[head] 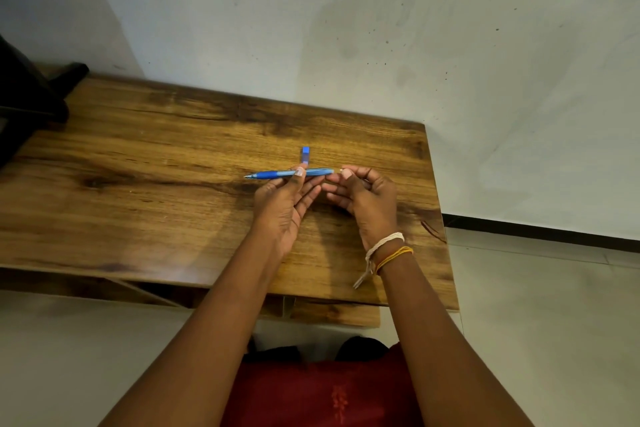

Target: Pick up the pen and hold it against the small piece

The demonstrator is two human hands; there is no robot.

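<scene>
Head view, both hands raised over the wooden table (138,156), near its right end.

Left hand (282,204): palm turned up, thumb and forefinger pinching the blue pen (277,174) near mid-barrel; the other fingers lie loosely extended below. Pen held roughly level, tip pointing left, rear end pointing right toward the other hand.

Right hand (363,198): fingers curled, fingertips at the rear end of the pen. A small pale piece (342,170) shows at the thumb tip, just beside the barrel end; too small to tell what it is, or whether the hand actually grips the pen. Thread bands (388,246), white and orange, on the right wrist.

Small blue cap (305,154) just behind the pen barrel; it seems to be on the table, upright, apart from both hands.

Dark object (31,97) at the far left table corner. Red garment (322,392) at bottom edge. Grey wall (346,10) behind the table
</scene>
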